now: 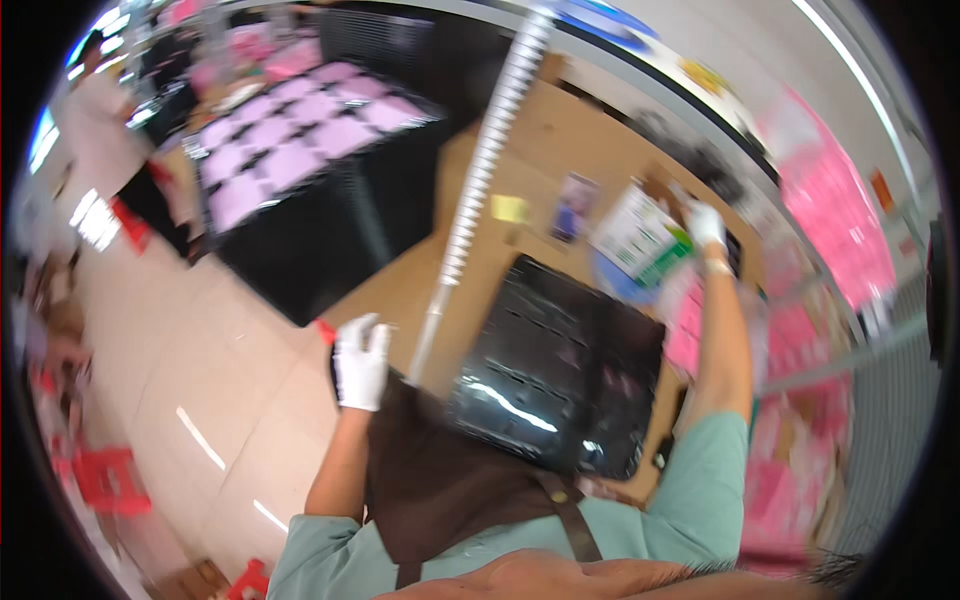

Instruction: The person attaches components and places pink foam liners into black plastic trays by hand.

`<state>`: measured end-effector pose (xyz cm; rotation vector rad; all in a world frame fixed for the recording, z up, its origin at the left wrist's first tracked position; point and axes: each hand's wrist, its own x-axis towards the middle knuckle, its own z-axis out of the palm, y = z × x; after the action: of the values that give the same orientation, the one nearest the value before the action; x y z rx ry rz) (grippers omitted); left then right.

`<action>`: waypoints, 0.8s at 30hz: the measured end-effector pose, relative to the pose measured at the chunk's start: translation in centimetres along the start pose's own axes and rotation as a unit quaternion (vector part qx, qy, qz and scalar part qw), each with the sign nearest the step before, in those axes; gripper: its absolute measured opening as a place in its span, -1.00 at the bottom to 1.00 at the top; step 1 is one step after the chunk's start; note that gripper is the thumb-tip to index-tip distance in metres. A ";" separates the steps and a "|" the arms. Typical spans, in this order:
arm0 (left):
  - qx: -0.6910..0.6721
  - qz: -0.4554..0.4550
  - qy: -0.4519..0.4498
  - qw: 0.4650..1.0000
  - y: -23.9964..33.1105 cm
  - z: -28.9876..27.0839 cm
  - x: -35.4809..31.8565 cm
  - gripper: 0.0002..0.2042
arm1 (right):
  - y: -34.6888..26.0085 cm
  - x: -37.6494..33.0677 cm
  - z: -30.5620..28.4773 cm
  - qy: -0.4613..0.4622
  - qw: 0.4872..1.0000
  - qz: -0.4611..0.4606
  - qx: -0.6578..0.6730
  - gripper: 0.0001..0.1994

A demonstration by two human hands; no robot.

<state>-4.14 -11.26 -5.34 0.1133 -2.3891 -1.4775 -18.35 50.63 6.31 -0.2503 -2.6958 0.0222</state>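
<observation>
My left hand (362, 365), in a white glove, hovers at the table's left edge beside my brown apron (440, 480). Its fingers are apart, and nothing shows in them. Stretched out to the far right, my right hand (706, 224), also gloved in white, is at the far side of a white and green package (640, 235). Motion blurs its fingers, so any hold is hidden. Between my arms a flat, glossy black plastic-wrapped pack (560, 370) lies on the table in front of me.
The brown tabletop (560, 120) also bears a yellow note (509, 208) and a small purple card or packet (575, 207). A white ribbed post (490, 150) rises at its left. Beyond stands a black-covered stack with pink pieces (290, 140). Pink bags (835, 200) hang right; a person (105, 130) stands far left.
</observation>
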 end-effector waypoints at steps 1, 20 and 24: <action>0.038 0.018 0.011 0.999 0.6 -0.6 -0.4 -0.76 | -0.4 0.0 0.0 -0.005 1.000 -0.004 0.002 -0.73; -0.050 -0.067 -0.092 0.992 3.9 1.1 -1.0 -0.68 | 14.1 -25.4 12.9 -0.329 0.918 0.016 -0.221 -0.76; -0.057 -0.081 -0.078 0.992 3.9 0.6 -1.8 -0.68 | 12.3 -24.3 10.9 -0.195 0.952 0.236 0.008 -0.79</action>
<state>-2.21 -8.52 -2.60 0.1732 -2.4603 -1.7530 0.89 58.60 -14.37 -0.9729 -2.9453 0.2597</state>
